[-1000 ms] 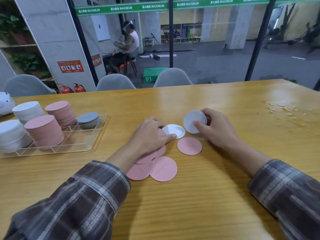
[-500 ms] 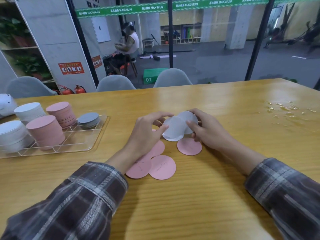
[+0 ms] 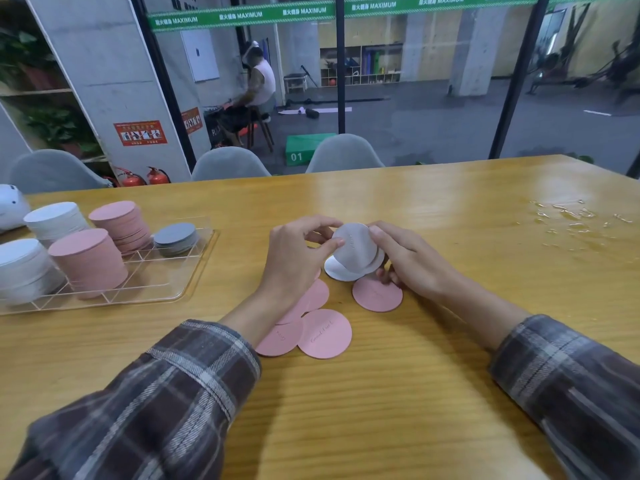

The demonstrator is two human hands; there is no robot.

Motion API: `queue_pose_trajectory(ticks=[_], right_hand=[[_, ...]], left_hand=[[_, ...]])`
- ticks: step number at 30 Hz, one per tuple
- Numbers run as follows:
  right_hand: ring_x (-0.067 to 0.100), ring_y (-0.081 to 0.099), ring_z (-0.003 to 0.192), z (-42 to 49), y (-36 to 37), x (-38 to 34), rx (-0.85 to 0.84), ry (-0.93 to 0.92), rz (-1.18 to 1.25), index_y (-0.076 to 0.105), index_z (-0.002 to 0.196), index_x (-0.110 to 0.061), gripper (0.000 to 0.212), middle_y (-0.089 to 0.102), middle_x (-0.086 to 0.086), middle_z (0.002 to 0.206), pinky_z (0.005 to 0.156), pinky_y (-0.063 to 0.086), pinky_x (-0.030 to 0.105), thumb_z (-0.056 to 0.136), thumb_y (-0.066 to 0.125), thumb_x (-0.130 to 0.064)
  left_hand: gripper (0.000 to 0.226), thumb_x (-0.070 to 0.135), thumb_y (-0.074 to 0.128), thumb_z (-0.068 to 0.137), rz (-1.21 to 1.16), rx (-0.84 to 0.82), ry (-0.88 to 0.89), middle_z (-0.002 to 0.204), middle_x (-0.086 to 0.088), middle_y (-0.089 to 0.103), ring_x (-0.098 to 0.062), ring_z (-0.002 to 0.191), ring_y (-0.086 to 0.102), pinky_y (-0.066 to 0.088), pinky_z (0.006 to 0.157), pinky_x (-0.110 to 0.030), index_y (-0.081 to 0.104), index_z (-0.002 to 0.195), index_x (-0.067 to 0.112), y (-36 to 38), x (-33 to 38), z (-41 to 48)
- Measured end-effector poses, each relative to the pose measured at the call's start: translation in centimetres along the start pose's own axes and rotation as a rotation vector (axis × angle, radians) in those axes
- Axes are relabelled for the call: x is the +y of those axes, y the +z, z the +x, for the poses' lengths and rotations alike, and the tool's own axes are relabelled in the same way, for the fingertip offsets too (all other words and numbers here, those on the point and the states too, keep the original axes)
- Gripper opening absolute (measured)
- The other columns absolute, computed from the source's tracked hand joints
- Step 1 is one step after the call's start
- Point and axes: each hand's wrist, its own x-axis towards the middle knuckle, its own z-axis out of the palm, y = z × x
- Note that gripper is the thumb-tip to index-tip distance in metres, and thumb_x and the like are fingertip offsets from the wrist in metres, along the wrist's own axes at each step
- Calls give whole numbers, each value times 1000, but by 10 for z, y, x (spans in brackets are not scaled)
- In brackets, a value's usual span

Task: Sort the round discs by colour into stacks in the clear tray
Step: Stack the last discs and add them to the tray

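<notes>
Drawn together since, left hand (image 3: 294, 263) and right hand (image 3: 414, 263) pinch grey discs (image 3: 356, 252); banner (image 3: 242, 17) reads MAXIMUM.

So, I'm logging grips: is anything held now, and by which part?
A few pale discs, pinched at their rims: left hand on the left edge, right hand on the right edge.

White disc (image 3: 336, 273), pressed flat on the bench (image 3: 415, 393) by the left hand (image 3: 294, 261) a second ago, has been drawn in under the grey disc (image 3: 355, 247). Grey disc, earlier held by the right hand (image 3: 412, 263) alone, is now pinched from both sides, left fingers (image 3: 335, 242) on its rim. Hands have been brought together.
</notes>
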Motion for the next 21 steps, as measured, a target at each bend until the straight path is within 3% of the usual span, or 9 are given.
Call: queue_pose_trajectory(ticks=[5, 8, 12, 15, 18, 21], right_hand=[[7, 60, 65, 2, 0, 6, 0, -127, -198, 64, 112, -26, 14, 67, -12, 84, 65, 51, 30, 102, 60, -34], [9, 62, 74, 3, 0, 9, 18, -135, -213, 65, 110, -26, 11, 69, -12, 87, 70, 50, 32, 99, 64, -27], [11, 65, 88, 3, 1, 9, 40, -141, -248, 65, 110, -25, 12, 71, -11, 95, 76, 51, 32, 98, 63, -24], [10, 63, 88, 4, -2, 9, 136, -112, -267, 64, 109, -24, 12, 69, -13, 96, 74, 48, 28, 97, 62, -23], [13, 62, 93, 5, -6, 9, 206, -64, -282, 62, 112, -23, 14, 66, -15, 99, 72, 45, 25, 98, 59, -24], [16, 62, 97, 3, -6, 9, 204, -37, -267, 60, 115, -21, 16, 67, -9, 103, 78, 50, 32, 100, 57, -25]], left_hand=[[25, 16, 86, 83, -17, -18, 67, 92, 8, 74, -7, 84, 71, 59, 70, -24, 82, 107, 21, 4, -1, -2], [29, 10, 84, 84, -29, -54, 87, 94, 6, 70, -9, 87, 70, 61, 71, -27, 82, 111, 21, 6, -4, 0], [30, 5, 79, 89, -55, -106, 103, 99, 0, 66, -11, 90, 68, 60, 79, -22, 79, 117, 17, 7, -3, -1], [25, 21, 74, 95, 103, -105, 54, 105, 6, 67, -9, 93, 65, 56, 85, -29, 77, 119, 23, 4, -7, -2], [42, 52, 70, 92, 427, -253, -79, 115, 7, 58, -15, 110, 56, 43, 100, -41, 71, 126, 27, 2, -15, -5], [44, 64, 68, 88, 535, -357, -91, 115, 11, 53, -13, 117, 46, 29, 94, -38, 73, 120, 34, 0, -17, -6]])
